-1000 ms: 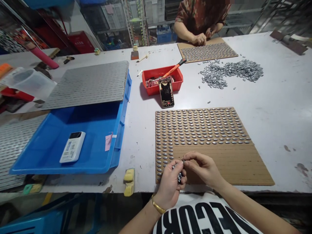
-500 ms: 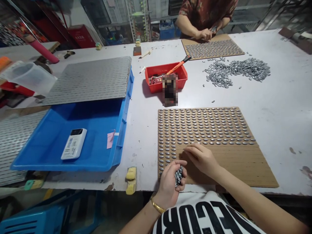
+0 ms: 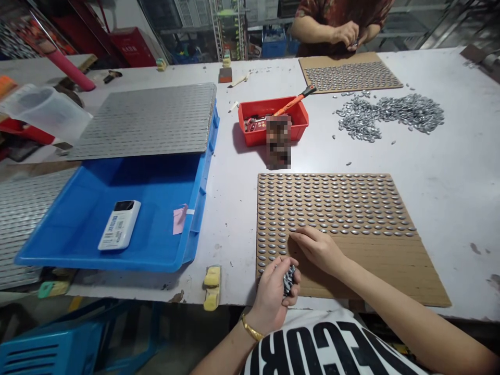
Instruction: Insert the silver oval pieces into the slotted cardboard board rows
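Observation:
My left hand is curled around a clump of small silvery oval pieces, over the lower left edge of a brown cardboard sheet. Rows of the same pieces cover the sheet's upper part and its left side. Just right of the left-side rows, my right hand touches the sheet with thumb and fingertips pinched together; whatever lies between them is too small to make out. A loose pile of silvery pieces lies on the table beyond the sheet.
A blue tray holds a white device, and a filled grey sheet rests across its back. Behind my sheet stands a red bin with an orange-handled tool. Across the table, a person works over another sheet. Yellow blocks sit at the near edge.
The view has shifted slightly. My right hand's fingertips have moved a little left across the cardboard, to the end of a left-side row. The other person's hands have lifted off their sheet.

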Demonstrator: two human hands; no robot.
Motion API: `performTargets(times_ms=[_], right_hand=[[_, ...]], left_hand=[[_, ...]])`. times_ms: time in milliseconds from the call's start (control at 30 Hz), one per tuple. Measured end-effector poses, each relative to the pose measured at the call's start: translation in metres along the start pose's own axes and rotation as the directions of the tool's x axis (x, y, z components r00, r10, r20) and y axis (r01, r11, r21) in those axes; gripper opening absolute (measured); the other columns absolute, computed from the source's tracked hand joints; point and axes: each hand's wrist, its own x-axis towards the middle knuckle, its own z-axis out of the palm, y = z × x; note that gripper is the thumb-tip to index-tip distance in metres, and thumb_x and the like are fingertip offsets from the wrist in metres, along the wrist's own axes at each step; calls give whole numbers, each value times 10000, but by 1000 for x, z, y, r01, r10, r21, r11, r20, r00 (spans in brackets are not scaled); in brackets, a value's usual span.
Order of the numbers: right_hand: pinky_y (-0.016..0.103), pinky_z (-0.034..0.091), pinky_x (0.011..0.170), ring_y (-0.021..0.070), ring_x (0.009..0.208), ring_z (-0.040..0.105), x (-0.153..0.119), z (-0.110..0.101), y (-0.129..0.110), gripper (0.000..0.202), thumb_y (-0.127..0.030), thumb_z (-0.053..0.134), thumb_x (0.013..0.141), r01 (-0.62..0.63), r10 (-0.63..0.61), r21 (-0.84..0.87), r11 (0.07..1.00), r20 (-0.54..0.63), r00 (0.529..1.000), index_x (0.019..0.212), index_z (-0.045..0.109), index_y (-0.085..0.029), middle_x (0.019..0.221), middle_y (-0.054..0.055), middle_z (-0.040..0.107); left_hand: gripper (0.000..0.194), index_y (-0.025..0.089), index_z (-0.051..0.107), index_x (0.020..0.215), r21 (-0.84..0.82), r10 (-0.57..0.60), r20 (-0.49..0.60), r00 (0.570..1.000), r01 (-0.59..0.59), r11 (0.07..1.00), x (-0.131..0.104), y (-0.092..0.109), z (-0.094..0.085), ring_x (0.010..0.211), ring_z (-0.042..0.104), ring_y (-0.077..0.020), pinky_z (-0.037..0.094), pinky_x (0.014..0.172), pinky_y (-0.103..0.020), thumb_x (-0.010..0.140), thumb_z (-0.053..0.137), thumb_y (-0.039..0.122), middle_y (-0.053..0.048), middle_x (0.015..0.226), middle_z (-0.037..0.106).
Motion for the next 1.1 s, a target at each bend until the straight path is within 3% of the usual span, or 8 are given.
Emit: performTargets(times_ms=[333,467,600,700,833,967,1100], right_hand=[[288,504,720,189,851,599,3,-1,-4,287,-98,422,905,-29,29,-27,999,2,1000,1060,645,-192,972,104,638],[294,512,721,190,860,609,6,-8,-9,274,-133,420,924,-74,75,70,995,-19,997,1063,641,-218,972,94,642],[302,510,709,188,841,604,7,-31,-30,223,-203,464,932,-96,111,273,957,-41,993,1093,616,-231,953,86,633],[297,499,719,176,825,594,3,-44,-48,219,-217,498,923,-124,106,446,886,67,992,1102,624,-234,916,68,616],[277,481,677,155,750,584,-3,-43,-60,254,-245,498,928,-290,207,526,800,211,955,1151,620,-229,847,44,589],[248,442,592,133,659,544,-5,-38,-62,120,-285,566,889,-390,324,538,747,217,921,881,645,-195,757,14,560],[255,461,604,138,648,547,-8,-42,-61,168,-307,563,893,-366,334,583,725,167,928,773,610,-198,715,13,569]], left_hand=[[263,173,554,973,4,9,-28,1000,-8,1000,-1,4,4,460,429,-50,115,391,-182,764,580,330,-2,702,544],[307,190,534,1002,31,2,-30,1000,-1,1000,-2,3,4,471,431,-45,117,396,-181,756,613,356,5,733,547],[293,206,509,1007,49,36,-39,999,-34,998,-1,2,5,480,435,-41,112,399,-176,778,606,359,14,741,547],[275,210,494,961,53,71,-77,995,-67,996,0,1,8,471,431,-37,111,394,-165,771,612,371,36,707,516],[290,220,495,967,94,120,-135,984,-107,990,3,-5,10,466,438,-39,142,379,-151,753,612,378,48,717,489],[264,219,509,951,128,147,-159,976,-127,984,6,-11,9,453,440,-43,153,364,-148,751,589,372,46,710,485],[231,215,518,941,141,164,-157,974,-142,980,6,-11,12,443,436,-47,153,361,-149,775,568,367,49,665,478]])
